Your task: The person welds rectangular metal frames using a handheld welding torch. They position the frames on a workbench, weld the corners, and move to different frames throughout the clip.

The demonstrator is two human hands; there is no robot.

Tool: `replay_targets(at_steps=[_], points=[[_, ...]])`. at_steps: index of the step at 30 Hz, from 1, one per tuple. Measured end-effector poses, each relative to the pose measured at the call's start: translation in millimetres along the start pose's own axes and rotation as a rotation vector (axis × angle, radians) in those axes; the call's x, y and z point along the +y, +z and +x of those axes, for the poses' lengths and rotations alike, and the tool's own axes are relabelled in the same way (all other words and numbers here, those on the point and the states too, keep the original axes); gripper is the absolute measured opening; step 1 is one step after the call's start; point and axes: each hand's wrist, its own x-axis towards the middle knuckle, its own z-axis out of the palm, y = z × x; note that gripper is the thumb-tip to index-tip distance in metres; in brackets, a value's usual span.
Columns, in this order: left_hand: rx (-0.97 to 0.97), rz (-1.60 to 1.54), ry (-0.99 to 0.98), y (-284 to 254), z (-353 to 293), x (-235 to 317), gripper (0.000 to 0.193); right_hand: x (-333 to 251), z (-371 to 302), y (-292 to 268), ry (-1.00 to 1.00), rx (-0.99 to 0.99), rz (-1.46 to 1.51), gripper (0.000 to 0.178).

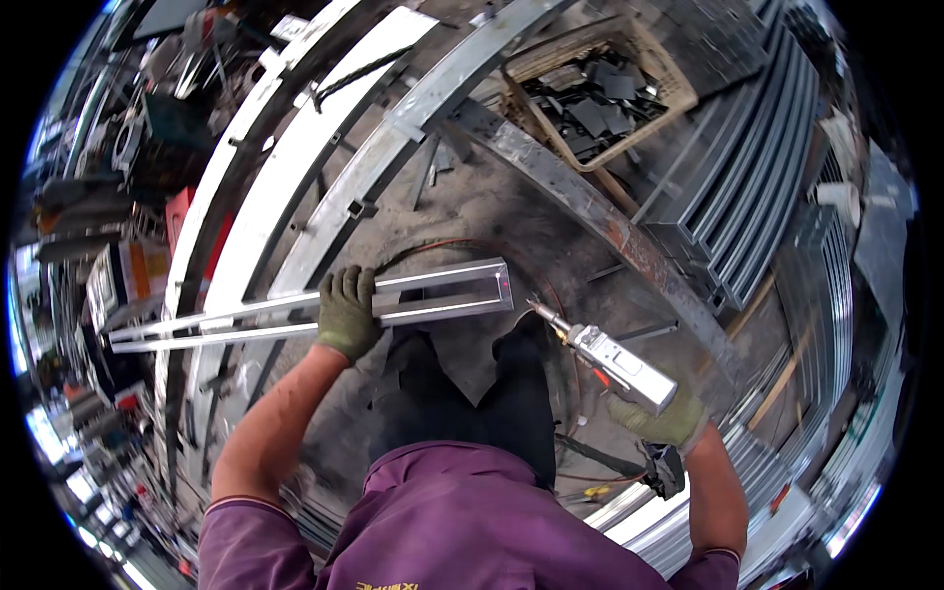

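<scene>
My left hand [347, 313], in an olive-green glove, is closed around a long, narrow rectangular frame of metal bars [447, 313]. The frame lies nearly level, its right end in front of my legs and its far end over the pale beams at left. Gloved too, my right hand [674, 421] grips a silver welding gun [627, 368] at the right; most of those fingers are hidden behind its body. The gun's nozzle points up and left, a short gap from the frame's right end. A small red spot of light shows on that end.
Long steel beams [339, 211] curve across the left, and a stained beam [600, 221] runs diagonally ahead. A crate [678, 93] of dark metal offcuts stands at the far right. Stacked metal tubes [762, 167] fill the right side. A cable [600, 452] trails on the floor.
</scene>
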Motion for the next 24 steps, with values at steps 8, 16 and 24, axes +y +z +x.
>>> replay_targets(at_steps=[8, 16, 24], points=[[0.028, -0.057, -0.055, -4, -1, 13, 0.098, 22, 60, -37, -0.214, -0.212, -0.073, 0.033], [-0.112, -0.024, -0.154, -22, -1, 23, 0.09, 23, 88, -36, -0.338, -0.338, -0.135, 0.032], [-0.059, -0.021, -0.146, -17, -2, 23, 0.095, 32, 89, -38, -0.112, -0.412, -0.048, 0.035]])
